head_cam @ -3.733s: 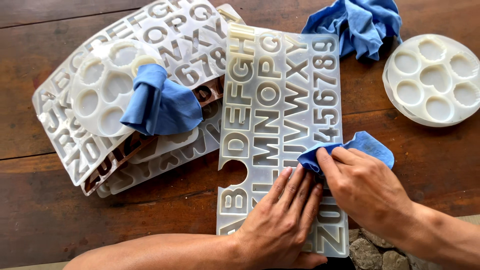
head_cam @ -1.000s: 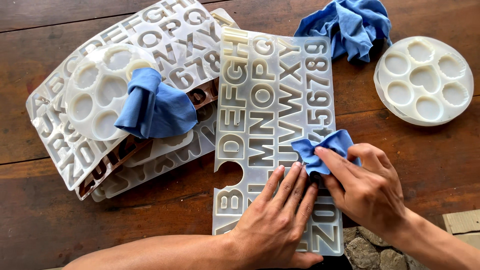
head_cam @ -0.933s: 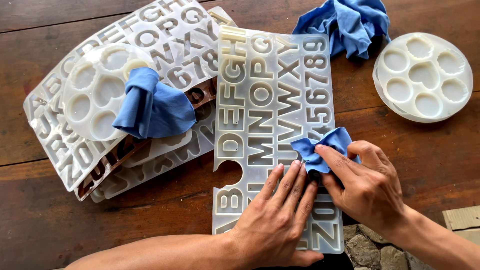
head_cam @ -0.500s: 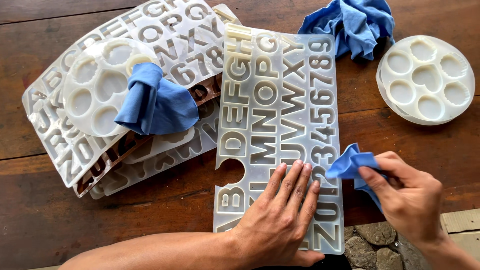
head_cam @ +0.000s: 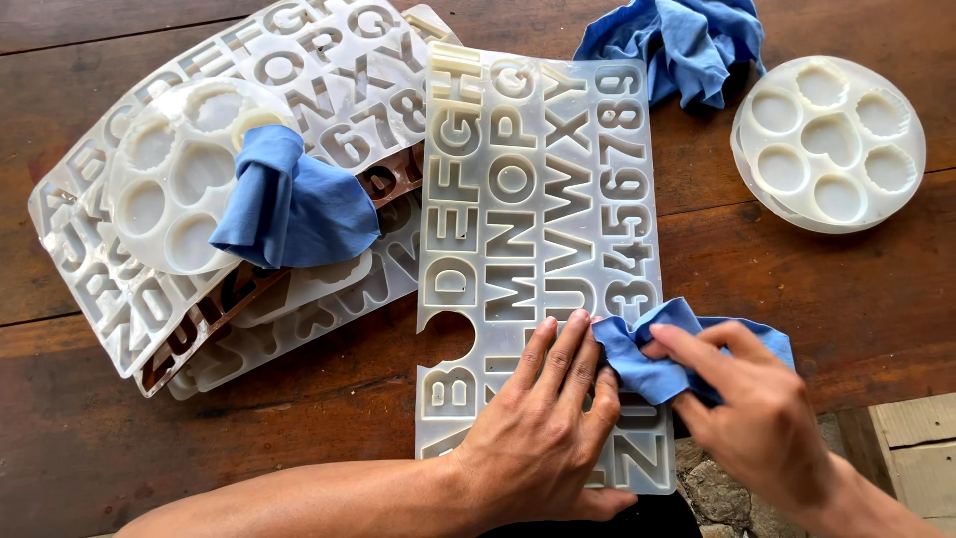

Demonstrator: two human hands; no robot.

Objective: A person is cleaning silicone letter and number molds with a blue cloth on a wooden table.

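A translucent white mould of letters and digits [head_cam: 538, 199] lies lengthwise on the brown wooden table [head_cam: 797, 289]. My left hand [head_cam: 543, 428] lies flat on the mould's near end, fingers spread and pressing down. My right hand [head_cam: 757, 418] grips a crumpled blue cloth [head_cam: 647, 349] and presses it on the mould's right side, just beside my left fingertips. The near right corner of the mould is partly hidden under my hands.
A stack of similar letter moulds [head_cam: 329, 80] lies at the left with a round cavity mould [head_cam: 169, 179] and a second blue cloth [head_cam: 289, 199] on top. Another blue cloth [head_cam: 677, 40] lies at the back. A round mould [head_cam: 832, 139] sits at the right. The table edge runs near my wrists.
My right hand with the blue cloth moved off the mould to the right, then came back onto its right side next to my left fingers. My left hand has stayed flat.
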